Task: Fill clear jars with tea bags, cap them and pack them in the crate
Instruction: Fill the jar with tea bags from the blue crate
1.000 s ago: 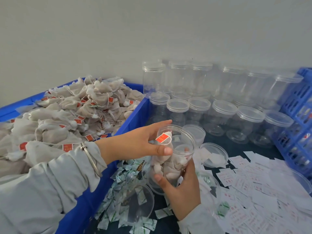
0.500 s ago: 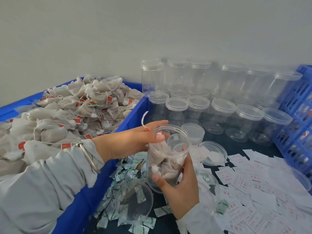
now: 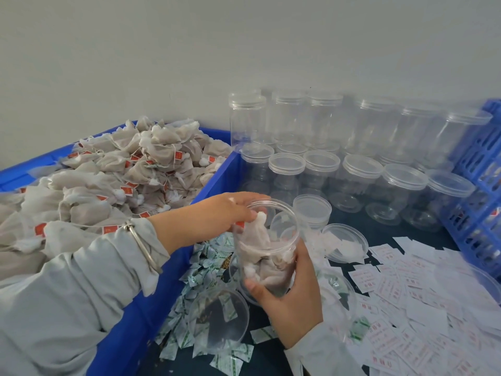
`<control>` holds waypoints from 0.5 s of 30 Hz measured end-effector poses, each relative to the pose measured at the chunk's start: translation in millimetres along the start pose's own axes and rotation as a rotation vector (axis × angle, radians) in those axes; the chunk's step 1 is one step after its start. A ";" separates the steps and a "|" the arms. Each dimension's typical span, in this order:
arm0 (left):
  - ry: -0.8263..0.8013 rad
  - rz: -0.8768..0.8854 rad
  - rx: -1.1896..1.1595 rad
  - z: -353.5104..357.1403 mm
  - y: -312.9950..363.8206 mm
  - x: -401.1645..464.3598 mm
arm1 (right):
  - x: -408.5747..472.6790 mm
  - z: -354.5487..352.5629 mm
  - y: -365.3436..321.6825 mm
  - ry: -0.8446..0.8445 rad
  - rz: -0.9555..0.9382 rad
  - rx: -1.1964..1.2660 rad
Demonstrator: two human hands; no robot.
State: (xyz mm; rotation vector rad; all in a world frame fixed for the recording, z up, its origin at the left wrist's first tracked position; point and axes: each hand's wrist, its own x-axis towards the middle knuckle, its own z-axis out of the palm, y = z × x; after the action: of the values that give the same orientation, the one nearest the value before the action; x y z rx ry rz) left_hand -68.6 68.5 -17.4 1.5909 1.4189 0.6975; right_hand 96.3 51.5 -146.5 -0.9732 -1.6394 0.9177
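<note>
Both hands are busy with one clear jar (image 3: 267, 248). The right hand (image 3: 291, 302) is wrapped round the bottom of the jar and holds it up, a bit tilted, above the dark table (image 3: 379, 232). The left hand (image 3: 214, 215) is at the open top of the jar, and its fingers pinch a tea bag (image 3: 256, 232) at the rim, with the bag hanging down inside. More tea bags sit in the bottom of the jar.

On the left is a blue bin (image 3: 217, 177) piled high with tea bags. Behind the jar stand rows of empty capped jars (image 3: 357, 175) against the wall. A blue crate (image 3: 477, 185) is on the far right. Loose clear lids (image 3: 219, 318) lie on the table, with green and white packets (image 3: 206, 256) near the bin and white paper slips (image 3: 406, 294) spread on the right.
</note>
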 end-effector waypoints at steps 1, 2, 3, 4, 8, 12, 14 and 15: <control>0.014 -0.019 0.059 -0.4 -1.0 1.2 | -0.5 0.8 1.9 -0.009 -0.001 -0.031; 0.023 -0.038 0.093 -1.0 -2.0 2.0 | -0.7 1.8 3.0 -0.003 -0.016 -0.049; 0.029 -0.053 0.102 -1.4 -2.9 2.4 | -0.3 2.7 3.3 0.020 -0.040 -0.071; 0.041 -0.064 0.102 -1.6 -3.4 2.5 | -0.2 3.0 3.3 0.054 -0.075 -0.106; 0.133 -0.096 0.211 -2.9 -7.1 4.0 | 4.0 0.3 2.9 0.167 -0.225 -0.281; 0.189 -0.044 0.424 -3.2 -9.6 3.7 | 7.7 0.1 3.3 0.247 -0.453 -0.448; 0.178 -0.014 0.482 -1.6 -11.2 4.3 | 5.2 2.2 3.5 0.213 -0.361 -0.378; 0.168 -0.012 0.472 -1.7 -11.6 5.0 | 4.0 3.4 1.3 0.192 -0.251 -0.302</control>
State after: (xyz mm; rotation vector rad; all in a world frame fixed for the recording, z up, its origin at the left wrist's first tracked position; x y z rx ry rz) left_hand -74.7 73.4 -27.5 1.9122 1.8120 0.5205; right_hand 92.4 55.2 -147.0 -0.9949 -1.7155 0.4025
